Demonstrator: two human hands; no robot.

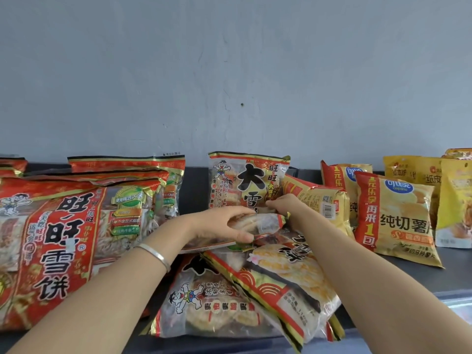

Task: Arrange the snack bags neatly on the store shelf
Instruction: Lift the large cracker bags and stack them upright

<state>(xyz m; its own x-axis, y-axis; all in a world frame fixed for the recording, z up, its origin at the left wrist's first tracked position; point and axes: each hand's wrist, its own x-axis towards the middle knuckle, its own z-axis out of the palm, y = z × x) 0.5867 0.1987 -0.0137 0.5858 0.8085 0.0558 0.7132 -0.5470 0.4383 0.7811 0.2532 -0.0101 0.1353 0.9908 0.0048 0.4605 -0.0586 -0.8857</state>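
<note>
- Left hand (222, 223): is grasping the left end of the held cracker bag (267, 224), fingers curled over the top and thumb underneath; a silver bangle (156, 254) is sitting on the wrist.
- Right hand (283, 205): is pinching the right end of the same bag, fingers bent round its crimped edge.
- Held cracker bag: clear, with red-and-gold trim, is lying sideways between both hands, above the front pile and just in front of the upright cracker bag (242, 183).
- Upright cracker bag: is standing at the back of the shelf (421, 274), close to the grey wall (229, 72).
- Front pile: two clear cracker bags, the lower one (201, 305) and the slanted one (288, 279), are lying flat and overlapping at the shelf's front edge.
- Red cracker bags (51, 238): are standing in rows at the left.
- Yellow crisp bags (394, 215): are standing at the right, one of them, with a barcode (319, 200), leaning beside the right hand.
</note>
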